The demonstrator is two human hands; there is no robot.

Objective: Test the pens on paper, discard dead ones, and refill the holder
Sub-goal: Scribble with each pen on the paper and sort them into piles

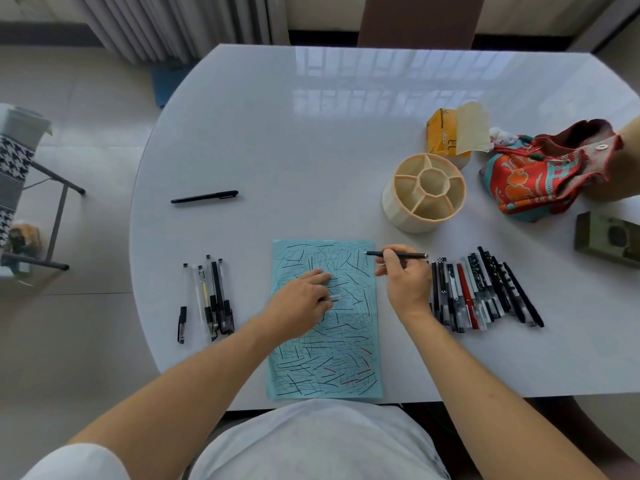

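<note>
A light blue sheet of paper [325,358], covered with pen strokes, lies at the table's near edge. My left hand [299,301] rests on it with fingers spread, and a small clear pen cap [333,298] shows under its fingers. My right hand [405,278] grips a dark pen [398,254], whose tip touches the sheet's top right corner. A row of several pens [485,289] lies to the right of the paper. A smaller group of pens [211,299] lies to the left. One black pen [204,197] lies alone further back. The cream compartmented holder [424,192] stands empty.
A yellow tissue pack [443,133] and a red patterned cloth bag [540,171] sit at the back right. A green box [606,237] is at the right edge. A chair [20,188] stands on the floor to the left of the white table [311,116].
</note>
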